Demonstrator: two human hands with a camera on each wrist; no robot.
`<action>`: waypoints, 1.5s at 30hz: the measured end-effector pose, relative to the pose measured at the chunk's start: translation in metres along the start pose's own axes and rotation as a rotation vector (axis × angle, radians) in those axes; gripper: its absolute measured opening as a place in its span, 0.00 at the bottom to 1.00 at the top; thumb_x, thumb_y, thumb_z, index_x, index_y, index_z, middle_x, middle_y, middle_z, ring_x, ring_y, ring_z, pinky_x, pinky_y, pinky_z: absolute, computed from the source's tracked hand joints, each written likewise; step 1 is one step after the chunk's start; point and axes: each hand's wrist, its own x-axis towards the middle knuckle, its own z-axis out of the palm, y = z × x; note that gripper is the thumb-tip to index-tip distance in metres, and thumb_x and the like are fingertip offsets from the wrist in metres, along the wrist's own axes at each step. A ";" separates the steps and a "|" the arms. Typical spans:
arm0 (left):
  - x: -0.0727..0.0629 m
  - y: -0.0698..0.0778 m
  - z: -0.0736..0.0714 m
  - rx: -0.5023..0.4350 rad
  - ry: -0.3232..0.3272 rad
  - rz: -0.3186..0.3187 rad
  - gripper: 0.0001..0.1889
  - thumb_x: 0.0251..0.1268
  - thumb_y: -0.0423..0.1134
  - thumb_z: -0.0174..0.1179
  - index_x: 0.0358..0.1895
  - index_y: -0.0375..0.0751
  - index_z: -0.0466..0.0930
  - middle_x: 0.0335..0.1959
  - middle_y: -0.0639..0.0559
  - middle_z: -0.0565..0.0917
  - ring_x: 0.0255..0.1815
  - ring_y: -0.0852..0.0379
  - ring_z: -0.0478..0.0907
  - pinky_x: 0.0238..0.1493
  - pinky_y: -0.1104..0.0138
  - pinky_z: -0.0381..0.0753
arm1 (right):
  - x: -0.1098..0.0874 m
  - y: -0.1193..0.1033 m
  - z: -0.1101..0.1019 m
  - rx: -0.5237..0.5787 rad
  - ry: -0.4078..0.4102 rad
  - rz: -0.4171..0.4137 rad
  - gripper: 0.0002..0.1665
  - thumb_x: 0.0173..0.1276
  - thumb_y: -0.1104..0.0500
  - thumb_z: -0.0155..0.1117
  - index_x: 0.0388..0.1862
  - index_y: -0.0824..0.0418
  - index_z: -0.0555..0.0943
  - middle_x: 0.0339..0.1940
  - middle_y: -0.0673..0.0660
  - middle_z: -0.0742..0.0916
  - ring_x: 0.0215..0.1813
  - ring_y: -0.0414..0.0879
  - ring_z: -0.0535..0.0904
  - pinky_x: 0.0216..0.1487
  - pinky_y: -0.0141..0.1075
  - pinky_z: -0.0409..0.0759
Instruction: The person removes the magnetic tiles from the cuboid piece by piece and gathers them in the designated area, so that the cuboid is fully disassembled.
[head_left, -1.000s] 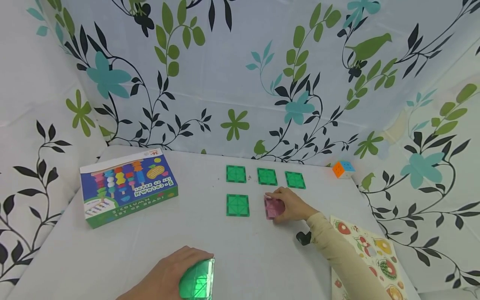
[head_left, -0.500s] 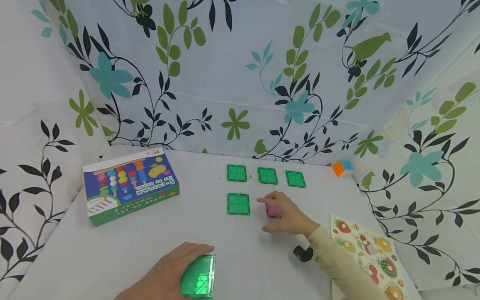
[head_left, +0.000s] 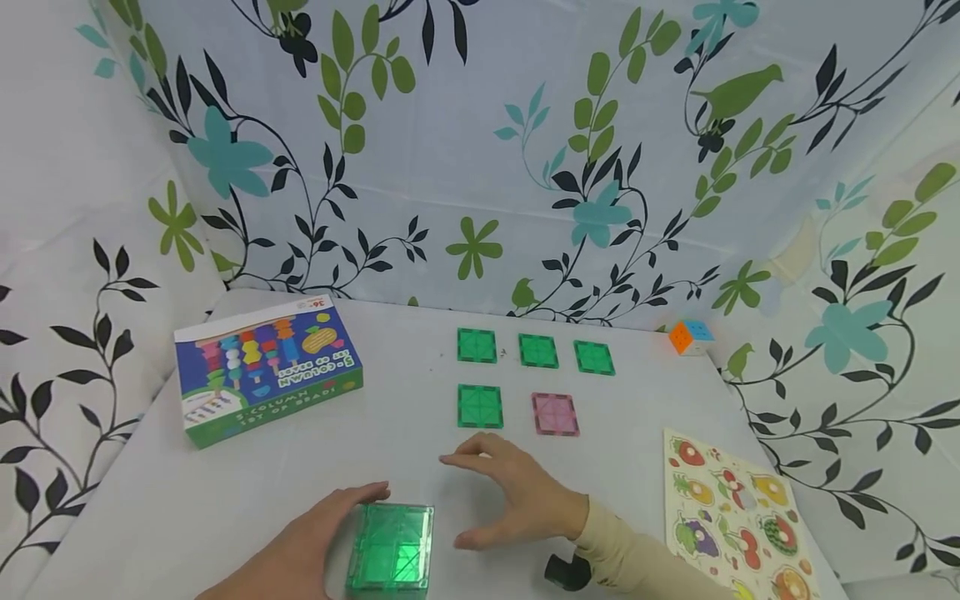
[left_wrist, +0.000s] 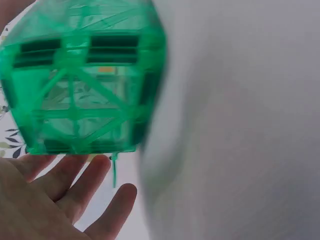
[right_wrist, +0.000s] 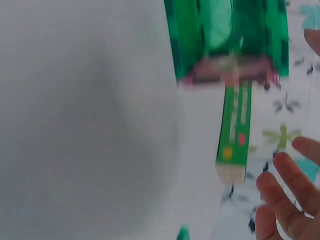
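Note:
In the head view, a stack of clear green square magnetic tiles (head_left: 393,542) stands at the table's near edge. My left hand (head_left: 303,537) is spread around its left side, fingers loosely extended; in the left wrist view the fingertips (left_wrist: 102,162) lie close against the stack. A pink layer (right_wrist: 227,71) shows at one end of the stack in the right wrist view. My right hand (head_left: 517,492) hovers just right of the stack, thumb and fingers apart, holding nothing. Beyond it lie a pink tile (head_left: 556,414) and a green tile (head_left: 480,407), with a row of green tiles (head_left: 538,351) behind.
A bead-set box (head_left: 270,367) lies at the back left. At the back right stands a small puzzle cube (head_left: 690,337). A fruit-printed board (head_left: 738,508) lies along the right edge. Patterned cloth (head_left: 472,167) hangs behind the white table.
My right hand has let go of the pink tile, leaving it flat beside the green one, and moved back toward the stack. My left hand's hold around the stack has loosened.

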 end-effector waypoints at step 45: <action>0.007 0.000 0.009 -0.147 -0.023 0.013 0.47 0.43 0.65 0.79 0.68 0.64 0.64 0.56 0.64 0.79 0.54 0.69 0.77 0.54 0.69 0.83 | 0.021 -0.050 0.057 -0.253 0.184 -0.137 0.47 0.42 0.30 0.82 0.61 0.45 0.81 0.46 0.41 0.78 0.46 0.30 0.68 0.41 0.21 0.62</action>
